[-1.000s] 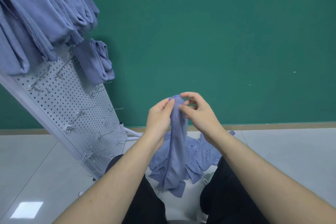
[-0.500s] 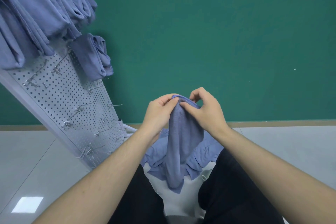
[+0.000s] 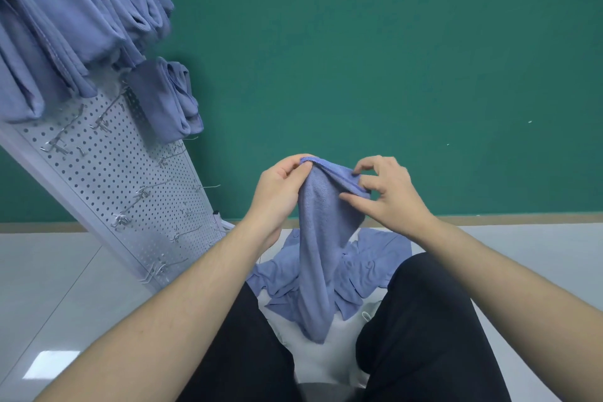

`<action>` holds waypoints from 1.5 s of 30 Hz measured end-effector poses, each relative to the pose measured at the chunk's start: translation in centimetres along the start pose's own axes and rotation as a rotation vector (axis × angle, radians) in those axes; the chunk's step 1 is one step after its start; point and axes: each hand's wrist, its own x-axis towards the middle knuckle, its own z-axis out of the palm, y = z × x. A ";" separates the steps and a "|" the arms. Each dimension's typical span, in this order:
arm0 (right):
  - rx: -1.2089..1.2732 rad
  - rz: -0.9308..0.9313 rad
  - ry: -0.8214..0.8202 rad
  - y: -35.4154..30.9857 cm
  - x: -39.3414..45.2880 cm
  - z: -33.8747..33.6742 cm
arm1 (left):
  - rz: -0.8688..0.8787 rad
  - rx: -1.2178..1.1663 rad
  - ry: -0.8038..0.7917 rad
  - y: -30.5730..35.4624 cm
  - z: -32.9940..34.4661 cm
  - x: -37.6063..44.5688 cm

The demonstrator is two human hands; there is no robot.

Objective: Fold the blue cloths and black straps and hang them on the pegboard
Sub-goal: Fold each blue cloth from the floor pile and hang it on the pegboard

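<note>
A blue cloth [image 3: 321,238] hangs in front of me, held up by its top edge. My left hand [image 3: 277,186] pinches the left end of that edge; my right hand [image 3: 385,192] pinches the right end between thumb and fingers. Under it, a heap of loose blue cloths [image 3: 368,271] lies on the floor between my knees. The white pegboard [image 3: 111,179] leans at the left. Several folded blue cloths [image 3: 65,19] hang along its top, and a further folded one [image 3: 166,98] hangs lower. No black straps are visible.
Bare metal hooks [image 3: 146,192] stick out of the pegboard's lower part. A green wall [image 3: 391,59] stands behind, with a wooden skirting strip at the grey tiled floor [image 3: 49,287]. My black trouser legs [image 3: 424,336] flank the heap.
My hands have drawn apart along the cloth's top edge, spreading the bunched cloth wider. The view has tilted slightly, so the pegboard sits higher in frame.
</note>
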 end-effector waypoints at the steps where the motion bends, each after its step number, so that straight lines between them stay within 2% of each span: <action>1: -0.046 -0.017 -0.024 0.3 0.1 -0.4 | 0.004 -0.002 0.011 0.0 -0.1 0.1; 3: -0.054 0.005 -0.103 0.8 0.3 -1.2 | 0.015 0.001 0.041 0.2 -0.5 0.3; 5: 0.070 0.104 -0.165 0.8 0.5 -2.0 | 0.029 0.045 0.050 0.3 -0.9 0.4; 9: 0.315 0.272 -0.094 -0.2 1.0 -2.8 | 0.068 0.139 0.030 0.3 -1.0 0.2; 13: 0.819 0.487 -0.065 -1.3 1.7 -2.6 | 0.124 0.184 0.053 0.3 -1.2 0.3; 16: 1.042 0.654 -0.096 -1.6 2.2 -2.5 | 0.150 0.150 0.058 0.3 -1.4 0.2; 18: 1.050 0.692 -0.157 -1.8 2.4 -2.5 | 0.153 0.123 0.052 0.3 -1.5 0.2; 21: 1.001 0.679 -0.122 -2.0 2.3 -2.7 | 0.154 0.089 0.040 0.3 -1.6 0.2; 26: 0.577 0.499 -0.007 -3.2 2.4 -2.7 | 0.149 0.052 0.097 0.5 -1.0 -0.1; 31: 0.446 0.398 0.092 -5.0 3.0 -2.2 | -0.002 -0.195 0.215 1.0 -0.3 0.1; 34: 0.548 0.496 0.087 -5.6 3.8 -1.9 | -0.065 -0.300 0.181 1.3 -0.4 -0.2; 38: 0.944 0.698 0.112 -6.6 4.3 -1.7 | -0.066 -0.248 0.087 0.5 -1.2 -0.6; 43: 0.991 0.771 0.041 -7.6 4.5 -1.3 | 0.007 -0.277 0.013 -2.0 -1.3 -1.5; 45: 1.080 0.860 0.022 -8.0 4.7 -1.2 | 0.053 -0.310 -0.001 -2.8 -0.9 -2.0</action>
